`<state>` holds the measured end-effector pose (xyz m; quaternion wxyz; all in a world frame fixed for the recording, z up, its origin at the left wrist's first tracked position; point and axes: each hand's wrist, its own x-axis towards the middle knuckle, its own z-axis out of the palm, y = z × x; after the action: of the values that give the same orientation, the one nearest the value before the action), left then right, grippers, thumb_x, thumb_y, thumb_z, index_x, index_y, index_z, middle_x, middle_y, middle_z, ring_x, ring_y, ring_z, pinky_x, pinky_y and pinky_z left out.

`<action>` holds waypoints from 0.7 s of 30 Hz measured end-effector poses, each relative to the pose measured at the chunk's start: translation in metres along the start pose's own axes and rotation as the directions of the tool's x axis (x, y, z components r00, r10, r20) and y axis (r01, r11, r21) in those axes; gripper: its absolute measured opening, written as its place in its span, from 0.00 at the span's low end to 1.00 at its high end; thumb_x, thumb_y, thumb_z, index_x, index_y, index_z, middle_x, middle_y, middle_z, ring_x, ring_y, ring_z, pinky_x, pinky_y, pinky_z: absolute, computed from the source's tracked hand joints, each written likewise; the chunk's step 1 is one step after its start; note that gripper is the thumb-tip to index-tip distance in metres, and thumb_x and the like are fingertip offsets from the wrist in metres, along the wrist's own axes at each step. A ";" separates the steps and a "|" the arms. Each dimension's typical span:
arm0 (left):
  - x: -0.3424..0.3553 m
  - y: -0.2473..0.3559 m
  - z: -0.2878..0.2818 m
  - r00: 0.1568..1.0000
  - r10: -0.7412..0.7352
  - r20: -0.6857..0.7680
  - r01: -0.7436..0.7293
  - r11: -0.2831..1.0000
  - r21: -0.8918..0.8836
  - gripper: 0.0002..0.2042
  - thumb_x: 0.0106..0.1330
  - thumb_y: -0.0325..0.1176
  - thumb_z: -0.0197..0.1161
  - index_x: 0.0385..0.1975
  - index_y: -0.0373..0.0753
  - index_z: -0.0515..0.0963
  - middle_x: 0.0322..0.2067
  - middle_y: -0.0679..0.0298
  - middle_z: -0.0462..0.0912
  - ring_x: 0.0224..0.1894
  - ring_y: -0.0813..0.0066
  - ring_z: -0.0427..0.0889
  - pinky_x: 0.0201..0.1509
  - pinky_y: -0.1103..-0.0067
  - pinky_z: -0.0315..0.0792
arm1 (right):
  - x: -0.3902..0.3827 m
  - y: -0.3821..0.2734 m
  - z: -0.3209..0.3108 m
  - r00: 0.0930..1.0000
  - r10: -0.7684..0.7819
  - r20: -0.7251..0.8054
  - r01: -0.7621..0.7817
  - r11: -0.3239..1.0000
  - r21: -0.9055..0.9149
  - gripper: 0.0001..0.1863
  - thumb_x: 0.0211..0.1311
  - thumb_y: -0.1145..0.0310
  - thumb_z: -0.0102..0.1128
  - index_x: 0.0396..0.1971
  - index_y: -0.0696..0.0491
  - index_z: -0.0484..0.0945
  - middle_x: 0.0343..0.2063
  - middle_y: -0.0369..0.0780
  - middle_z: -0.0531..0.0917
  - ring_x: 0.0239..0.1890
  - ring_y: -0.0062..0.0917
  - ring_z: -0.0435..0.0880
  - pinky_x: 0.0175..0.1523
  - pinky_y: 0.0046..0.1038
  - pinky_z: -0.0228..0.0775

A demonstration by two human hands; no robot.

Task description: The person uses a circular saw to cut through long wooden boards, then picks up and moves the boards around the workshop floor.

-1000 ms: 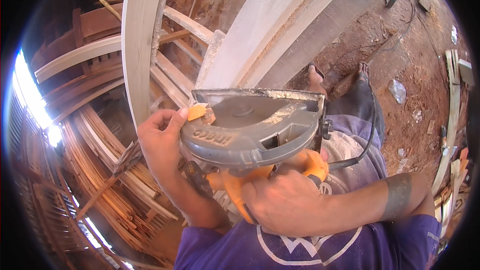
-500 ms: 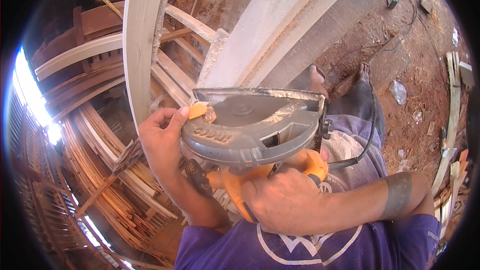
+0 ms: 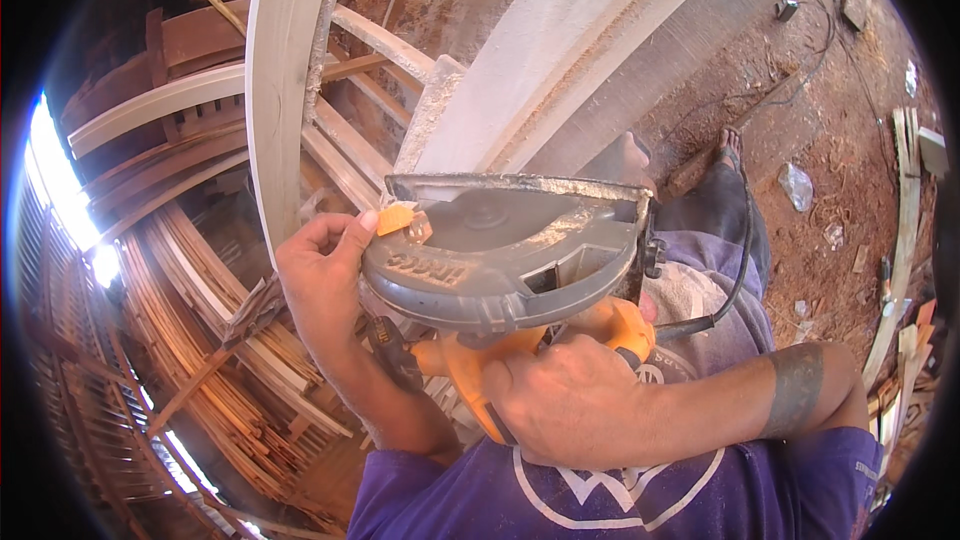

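A reddish dirt floor [image 3: 850,190] strewn with shavings spreads across the right side. A broad pale board [image 3: 570,50], dusted with sawdust, slants from the far edge toward the middle. On the left lies a large stack of thin wooden strips [image 3: 210,340], and a pale plank [image 3: 280,80] stands beyond the left hand. The circular saw [image 3: 500,285], with its grey guard uppermost, is in the middle, just in front of the person's purple shirt [image 3: 640,495]. The right hand [image 3: 565,405] is wrapped around its orange handle on the near side. The left hand [image 3: 325,265] has thumb and finger pinched on a small orange tab [image 3: 397,219] at the guard's far left. A black cable [image 3: 738,285] curves away from the saw's right side.
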<state>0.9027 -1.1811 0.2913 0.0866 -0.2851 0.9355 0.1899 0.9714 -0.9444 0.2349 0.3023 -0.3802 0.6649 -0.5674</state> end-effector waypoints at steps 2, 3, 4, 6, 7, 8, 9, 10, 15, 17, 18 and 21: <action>0.000 -0.001 -0.001 1.000 -0.001 -0.003 0.001 1.000 0.010 0.11 0.61 0.32 0.74 0.28 0.29 0.84 0.18 0.73 0.75 0.22 0.88 0.67 0.27 0.84 0.60 | 0.001 0.000 0.002 1.000 -0.006 -0.019 0.006 1.000 0.009 0.08 0.53 0.70 0.60 0.29 0.60 0.79 0.21 0.43 0.83 0.23 0.32 0.86 0.27 0.31 0.77; 0.001 -0.001 -0.001 1.000 -0.004 -0.003 0.004 1.000 0.004 0.11 0.61 0.32 0.74 0.28 0.29 0.84 0.18 0.73 0.75 0.22 0.87 0.67 0.27 0.84 0.60 | 0.002 0.000 0.002 1.000 -0.005 -0.018 0.005 1.000 0.009 0.08 0.53 0.70 0.60 0.29 0.60 0.79 0.21 0.43 0.83 0.23 0.32 0.86 0.27 0.31 0.77; 0.001 -0.001 0.000 1.000 -0.007 -0.003 0.007 1.000 -0.001 0.11 0.61 0.32 0.74 0.28 0.29 0.84 0.18 0.73 0.75 0.22 0.87 0.67 0.27 0.84 0.60 | 0.003 0.001 0.001 1.000 -0.004 -0.016 0.004 1.000 0.012 0.08 0.53 0.70 0.60 0.29 0.60 0.79 0.21 0.43 0.83 0.23 0.32 0.86 0.27 0.31 0.77; 0.004 -0.004 -0.003 1.000 -0.004 0.006 0.004 1.000 0.005 0.11 0.61 0.33 0.75 0.29 0.29 0.85 0.19 0.73 0.77 0.22 0.88 0.68 0.27 0.86 0.61 | 0.004 0.001 0.002 1.000 -0.004 -0.011 0.004 1.000 0.015 0.08 0.53 0.70 0.60 0.29 0.60 0.79 0.21 0.43 0.83 0.23 0.32 0.86 0.27 0.31 0.77; 0.005 -0.005 -0.004 1.000 0.000 0.015 0.000 1.000 0.011 0.12 0.62 0.34 0.76 0.30 0.29 0.85 0.21 0.72 0.78 0.22 0.89 0.68 0.27 0.88 0.61 | 0.005 0.001 0.003 1.000 -0.003 -0.004 0.003 1.000 0.013 0.08 0.53 0.70 0.60 0.29 0.60 0.79 0.21 0.43 0.83 0.23 0.32 0.86 0.27 0.31 0.77; 0.005 -0.006 -0.004 1.000 -0.001 0.014 0.001 1.000 0.011 0.12 0.62 0.34 0.76 0.30 0.29 0.85 0.21 0.72 0.78 0.22 0.89 0.68 0.27 0.88 0.61 | 0.006 0.001 0.003 1.000 -0.002 0.003 0.002 1.000 0.010 0.08 0.53 0.70 0.60 0.29 0.60 0.79 0.21 0.43 0.83 0.23 0.32 0.86 0.27 0.31 0.77; 0.005 -0.006 -0.004 1.000 -0.011 0.007 0.011 1.000 0.001 0.11 0.61 0.33 0.75 0.29 0.29 0.85 0.20 0.72 0.77 0.22 0.88 0.68 0.27 0.86 0.61 | 0.007 0.001 0.003 1.000 -0.004 0.005 0.004 1.000 0.010 0.08 0.53 0.70 0.60 0.29 0.60 0.79 0.21 0.43 0.83 0.23 0.32 0.86 0.27 0.31 0.77; 0.005 -0.007 -0.004 1.000 -0.021 0.001 0.022 1.000 -0.009 0.11 0.61 0.32 0.74 0.28 0.29 0.84 0.18 0.73 0.76 0.22 0.87 0.68 0.27 0.83 0.61 | 0.008 0.001 0.004 1.000 -0.014 -0.009 0.014 1.000 0.010 0.08 0.53 0.70 0.60 0.29 0.60 0.79 0.21 0.43 0.83 0.23 0.32 0.86 0.26 0.31 0.77; 0.008 -0.008 -0.006 1.000 -0.011 0.004 0.010 1.000 0.021 0.11 0.61 0.32 0.74 0.29 0.29 0.84 0.19 0.72 0.76 0.23 0.86 0.68 0.28 0.83 0.62 | 0.010 -0.001 0.008 0.999 -0.019 -0.036 0.019 1.000 -0.017 0.08 0.53 0.70 0.60 0.29 0.60 0.79 0.21 0.42 0.82 0.23 0.31 0.86 0.26 0.31 0.77; 0.008 -0.008 -0.006 1.000 -0.009 0.006 0.009 1.000 0.020 0.11 0.61 0.32 0.74 0.29 0.29 0.84 0.19 0.72 0.76 0.23 0.86 0.68 0.27 0.83 0.62 | 0.010 -0.001 0.009 0.999 -0.008 -0.045 0.007 1.000 -0.016 0.08 0.53 0.70 0.60 0.29 0.59 0.79 0.21 0.42 0.82 0.23 0.30 0.85 0.25 0.30 0.76; 0.009 -0.008 -0.006 1.000 0.000 0.003 0.000 0.999 0.036 0.11 0.60 0.32 0.74 0.29 0.29 0.85 0.19 0.72 0.77 0.23 0.87 0.68 0.27 0.83 0.62 | 0.011 -0.001 0.010 0.999 -0.006 -0.045 0.005 1.000 -0.014 0.08 0.53 0.70 0.60 0.29 0.59 0.79 0.21 0.42 0.82 0.23 0.30 0.85 0.25 0.30 0.76; 0.011 -0.011 -0.008 1.000 0.004 0.009 -0.004 0.999 0.032 0.11 0.60 0.32 0.74 0.29 0.29 0.85 0.19 0.73 0.76 0.23 0.87 0.68 0.27 0.83 0.62 | 0.012 -0.001 0.012 0.998 -0.007 -0.059 0.007 1.000 -0.002 0.08 0.53 0.70 0.60 0.29 0.59 0.79 0.21 0.42 0.82 0.22 0.30 0.85 0.25 0.30 0.76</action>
<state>0.8993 -1.1978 0.2923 0.0949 -0.2811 0.9386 0.1764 0.9751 -0.9612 0.2341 0.2802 -0.3660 0.6726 -0.5789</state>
